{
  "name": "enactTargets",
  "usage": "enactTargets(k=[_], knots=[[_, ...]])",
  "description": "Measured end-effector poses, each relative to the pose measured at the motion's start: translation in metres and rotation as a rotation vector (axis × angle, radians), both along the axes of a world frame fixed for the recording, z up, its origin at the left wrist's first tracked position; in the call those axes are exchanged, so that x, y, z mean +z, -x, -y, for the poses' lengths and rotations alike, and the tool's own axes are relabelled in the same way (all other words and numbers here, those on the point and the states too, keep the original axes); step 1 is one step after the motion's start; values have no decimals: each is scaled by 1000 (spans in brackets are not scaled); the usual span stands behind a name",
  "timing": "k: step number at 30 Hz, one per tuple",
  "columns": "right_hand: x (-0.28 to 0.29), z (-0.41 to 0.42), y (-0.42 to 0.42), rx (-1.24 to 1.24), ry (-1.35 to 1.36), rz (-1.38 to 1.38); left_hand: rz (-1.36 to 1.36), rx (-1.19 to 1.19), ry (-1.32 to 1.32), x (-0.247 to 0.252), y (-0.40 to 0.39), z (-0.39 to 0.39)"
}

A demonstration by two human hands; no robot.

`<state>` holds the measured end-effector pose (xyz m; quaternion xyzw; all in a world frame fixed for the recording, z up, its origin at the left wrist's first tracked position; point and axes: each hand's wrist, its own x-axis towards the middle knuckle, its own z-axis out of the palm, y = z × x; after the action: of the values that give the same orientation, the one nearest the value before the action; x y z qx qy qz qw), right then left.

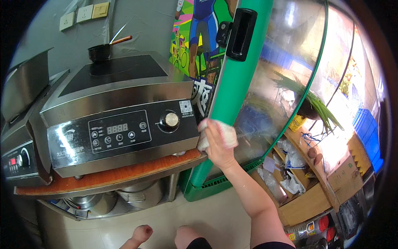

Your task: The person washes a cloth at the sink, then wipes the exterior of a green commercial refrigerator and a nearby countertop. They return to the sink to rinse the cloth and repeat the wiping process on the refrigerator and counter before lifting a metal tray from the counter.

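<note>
My right hand [220,152] is closed over a white cloth [228,135] with pink edging. The cloth is at the right front corner of a steel countertop induction cooker [124,124], by the green frame [231,93] of a glass-door fridge. A round knob [171,119] and a display sit on the cooker's black front panel. Low in the view, my left hand [143,233] hangs above the floor with its fingers curled in, and nothing shows in it. The cooker stands on a wooden-topped table [155,165].
A small black saucepan [99,53] sits at the cooker's back. A second cooker [18,162] stands to the left. Steel pots [143,193] are on the shelf below. At right, spring onions [320,109], a wooden shelf [306,207] and a blue crate [368,137] are beside the fridge.
</note>
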<state>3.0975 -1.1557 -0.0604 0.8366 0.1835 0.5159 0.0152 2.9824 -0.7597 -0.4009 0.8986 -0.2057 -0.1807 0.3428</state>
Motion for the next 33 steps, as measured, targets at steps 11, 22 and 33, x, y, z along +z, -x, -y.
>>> enactTargets(k=[11, 22, 33], knots=[[122, -4, -14, 77, 259, 351, -55, 50, 73, 30, -16, 30], [61, 14, -7, 673, -343, -471, 36, -93, -46, 45, 10, -5], [9, 30, -12, 187, -54, 353, -23, 28, -35, 88, 23, 0]])
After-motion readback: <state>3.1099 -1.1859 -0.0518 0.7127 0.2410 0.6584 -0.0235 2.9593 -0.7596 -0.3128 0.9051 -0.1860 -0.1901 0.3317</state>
